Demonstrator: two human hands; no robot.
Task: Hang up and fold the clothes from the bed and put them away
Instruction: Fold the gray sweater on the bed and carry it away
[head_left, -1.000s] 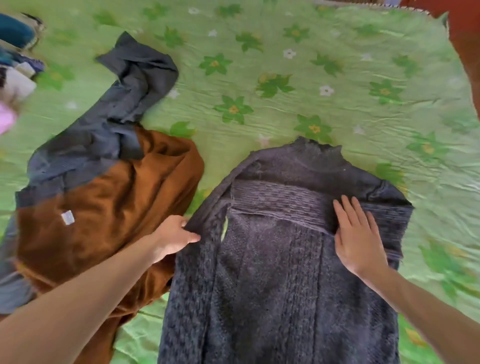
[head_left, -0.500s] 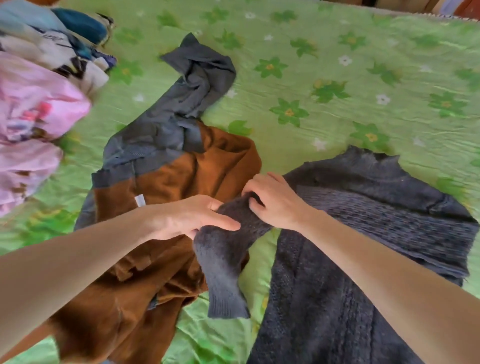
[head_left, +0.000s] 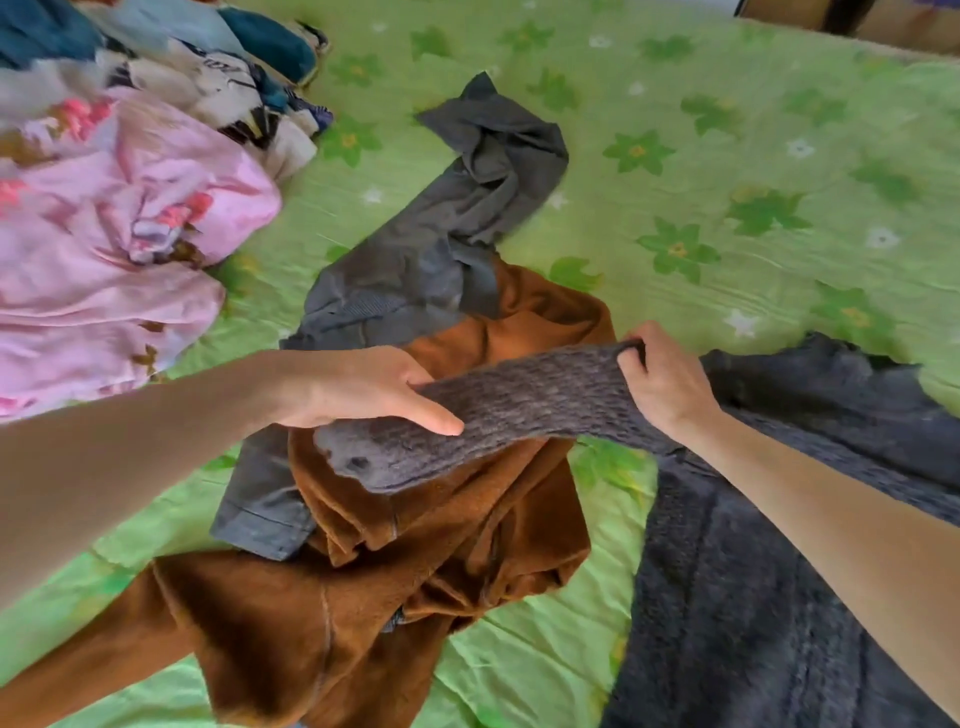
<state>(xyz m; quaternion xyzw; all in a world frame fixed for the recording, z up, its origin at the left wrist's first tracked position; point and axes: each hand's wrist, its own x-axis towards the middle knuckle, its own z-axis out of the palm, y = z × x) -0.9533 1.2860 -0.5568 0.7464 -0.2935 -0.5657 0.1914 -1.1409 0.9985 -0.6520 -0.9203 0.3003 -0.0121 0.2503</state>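
Bare forearms, no sleeves, no jewellery

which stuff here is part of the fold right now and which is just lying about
In hand:
- knit sweater, its sleeve held by left hand and right hand

Lying about:
- brown garment
- grey garment
- pink pile

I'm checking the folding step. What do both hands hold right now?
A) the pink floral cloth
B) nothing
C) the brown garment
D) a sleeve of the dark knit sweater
D: the left hand and right hand grip the two ends of the knit sweater sleeve, stretched above the brown garment.
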